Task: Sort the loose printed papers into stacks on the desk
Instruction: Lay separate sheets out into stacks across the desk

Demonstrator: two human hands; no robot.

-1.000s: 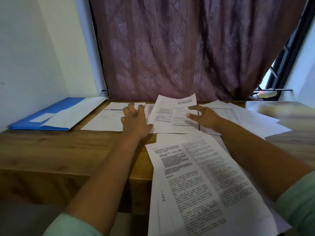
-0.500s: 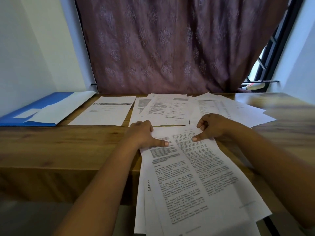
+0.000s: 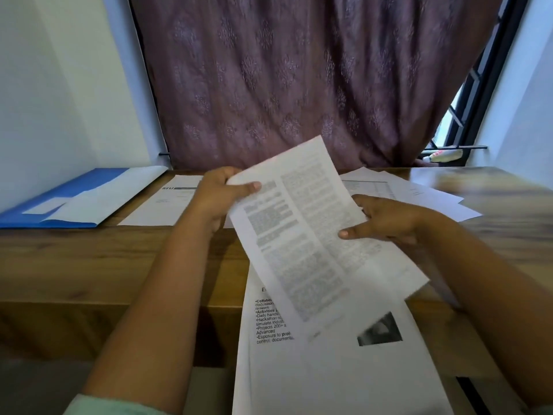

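**Sheet in the air, stacks beyond it**

We have one white printed sheet with two columns of dense text (image 3: 311, 232) lifted off the wooden desk (image 3: 104, 259), tilted, its long axis running from the far left corner down toward the near right. The left hand (image 3: 218, 196) grips the upper left corner, thumb on the printed face and fingers curled behind. The right hand (image 3: 386, 220) holds the right edge about midway down, thumb on top; its other fingers lie behind the paper, so we cannot tell just how they sit.

Under the raised sheet lies the near pile of loose white pages (image 3: 329, 369), overhanging the desk's front edge, with bullet-point text and a small dark photo showing on top.

What the coming move turns on, as we judge it: the candidate stacks all lie beyond the sheet, toward the curtain.
- Left: a white page with a dark letterhead bar (image 3: 161, 205), flat, just beyond the left hand.
- Right: a fanned spread of white pages (image 3: 419, 193), behind the right hand.
- The middle is hidden by the sheet.

Print is blurred, so we cannot say which stack it belongs to. Each hand is nearer its own side's stack.

Further out: a blue folder with a white sheet on it (image 3: 59, 205) at the far left, and a mauve patterned curtain (image 3: 299, 79) behind.
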